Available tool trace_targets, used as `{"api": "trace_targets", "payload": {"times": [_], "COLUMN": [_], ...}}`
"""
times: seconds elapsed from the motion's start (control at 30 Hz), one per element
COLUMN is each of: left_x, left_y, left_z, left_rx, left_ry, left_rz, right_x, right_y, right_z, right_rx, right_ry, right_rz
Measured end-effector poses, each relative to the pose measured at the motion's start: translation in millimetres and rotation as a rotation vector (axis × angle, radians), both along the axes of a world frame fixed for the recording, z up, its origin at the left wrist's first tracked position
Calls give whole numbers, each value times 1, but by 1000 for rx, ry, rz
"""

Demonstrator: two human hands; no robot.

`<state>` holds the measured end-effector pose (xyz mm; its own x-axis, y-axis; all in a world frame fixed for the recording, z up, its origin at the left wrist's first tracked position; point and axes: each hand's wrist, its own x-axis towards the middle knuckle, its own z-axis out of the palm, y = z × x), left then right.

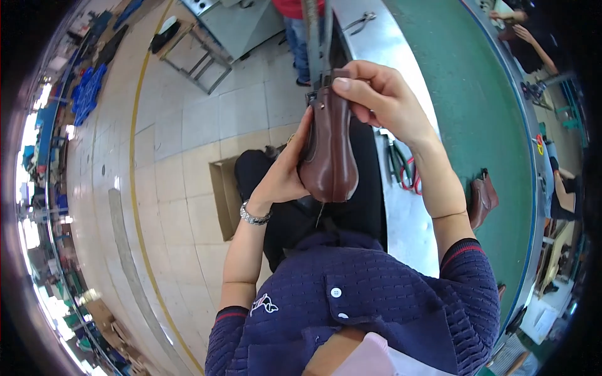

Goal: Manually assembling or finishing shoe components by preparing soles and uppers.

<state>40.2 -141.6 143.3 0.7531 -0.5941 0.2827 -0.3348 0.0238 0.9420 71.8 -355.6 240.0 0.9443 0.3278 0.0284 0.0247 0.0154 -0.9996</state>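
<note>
In front of my lap is a glossy brown leather piece (327, 160), shaped like a boot upper, with a seam down its middle and its rounded end toward me. My left hand (283, 172) holds it along the left side, fingers reaching up its edge. At its far end, my right hand (379, 100) pinches the edge between thumb and forefinger; whatever lies under those fingers is partly hidden. The far end meets an upright metal machine post (313, 37). Loose threads hang from the near end.
Right of my lap, a metal bench edge (411, 235) carries green-handled pliers (396, 156), red-handled scissors (411, 182) and another hand tool (360, 22). Beyond is a green surface (454, 113) with another brown leather piece (482, 199). A cardboard box (222, 197) stands left of my knee. Other people are nearby.
</note>
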Motion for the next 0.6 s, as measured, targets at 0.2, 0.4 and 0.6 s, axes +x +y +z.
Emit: {"api": "trace_targets", "payload": {"times": [0.2, 0.4, 0.6], "left_x": [-34, -45, -46], "left_y": [39, 45, 45], "left_z": [-39, -60, -68], "left_rx": [-148, -301, -269], "left_ry": [252, 369, 359], "left_rz": [123, 152, 136], "right_x": [4, -12, -40], "right_y": [58, 56, 24], "right_z": [-36, -69, -92], "right_rx": [43, 46, -98], "right_ry": [56, 62, 195], "right_rz": [129, 100, 28]}}
